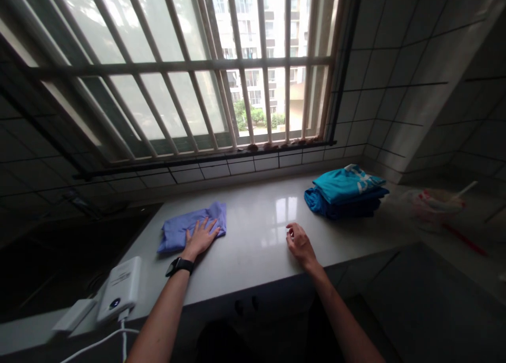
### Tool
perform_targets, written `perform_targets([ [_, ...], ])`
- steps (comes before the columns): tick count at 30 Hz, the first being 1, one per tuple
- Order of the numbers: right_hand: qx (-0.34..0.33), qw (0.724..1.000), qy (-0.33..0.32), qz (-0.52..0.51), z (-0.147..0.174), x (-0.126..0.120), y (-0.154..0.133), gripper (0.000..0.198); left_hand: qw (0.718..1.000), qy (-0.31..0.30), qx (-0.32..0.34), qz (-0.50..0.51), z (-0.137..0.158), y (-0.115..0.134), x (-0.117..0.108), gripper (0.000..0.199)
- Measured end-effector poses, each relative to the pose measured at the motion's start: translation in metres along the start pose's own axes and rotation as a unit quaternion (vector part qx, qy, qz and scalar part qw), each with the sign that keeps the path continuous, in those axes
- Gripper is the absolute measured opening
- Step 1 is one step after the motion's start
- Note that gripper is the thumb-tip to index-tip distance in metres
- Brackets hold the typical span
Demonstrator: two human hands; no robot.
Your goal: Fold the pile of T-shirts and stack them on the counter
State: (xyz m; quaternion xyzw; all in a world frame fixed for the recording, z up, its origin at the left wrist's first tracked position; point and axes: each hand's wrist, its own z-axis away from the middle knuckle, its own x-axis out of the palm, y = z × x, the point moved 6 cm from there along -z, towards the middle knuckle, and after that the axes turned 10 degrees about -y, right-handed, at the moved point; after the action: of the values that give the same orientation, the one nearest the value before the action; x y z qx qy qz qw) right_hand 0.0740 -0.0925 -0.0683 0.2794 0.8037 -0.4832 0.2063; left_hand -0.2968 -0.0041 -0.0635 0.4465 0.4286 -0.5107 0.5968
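Note:
On the pale countertop lies a folded purple cloth [174,233], flat with a slightly raised right end. My left hand [201,238] rests on its right part, palm down with the fingers spread, and a black watch [179,266] is on that wrist. My right hand [299,243] is over the counter to the right of the cloth, its fingers loosely curled and nothing visible in them. Beyond it, to the right, sits a stack of folded clothes: a bright turquoise one with white print [342,184] on top of darker blue ones [348,207].
A white power bank [119,288] with a cable stands at the counter's left edge, beside a smaller white block [74,315]. The dark sink [79,257] is at the left. A blurred plastic bag [435,205] lies far right. A barred window [190,65] is behind the countertop [245,263].

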Motion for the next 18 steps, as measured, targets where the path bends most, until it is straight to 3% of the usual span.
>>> perform_targets([
  [6,0.001,1.0,0.005,0.014,-0.002,0.002,-0.001,0.021,1.0,0.014,0.019,-0.009,-0.013,-0.008,-0.007,0.061],
  [10,0.005,0.999,0.001,0.033,-0.003,0.003,-0.002,0.022,0.999,0.039,0.003,0.001,-0.009,0.008,-0.03,0.056],
  [12,0.006,0.999,0.003,0.037,-0.003,0.003,-0.003,0.023,0.996,0.078,0.035,0.022,0.009,0.032,-0.04,0.05],
  [14,0.003,0.999,0.005,0.038,-0.003,0.004,-0.003,0.022,0.984,0.104,0.12,0.078,0.037,0.063,-0.038,0.042],
  [16,0.002,0.999,0.001,0.04,-0.003,0.005,-0.002,0.021,0.961,0.078,0.199,0.175,0.07,0.089,-0.021,0.035],
  [18,0.001,0.999,-0.006,0.044,-0.003,0.006,-0.002,0.021,0.936,0.057,0.234,0.257,0.1,0.105,0.004,0.038],
])
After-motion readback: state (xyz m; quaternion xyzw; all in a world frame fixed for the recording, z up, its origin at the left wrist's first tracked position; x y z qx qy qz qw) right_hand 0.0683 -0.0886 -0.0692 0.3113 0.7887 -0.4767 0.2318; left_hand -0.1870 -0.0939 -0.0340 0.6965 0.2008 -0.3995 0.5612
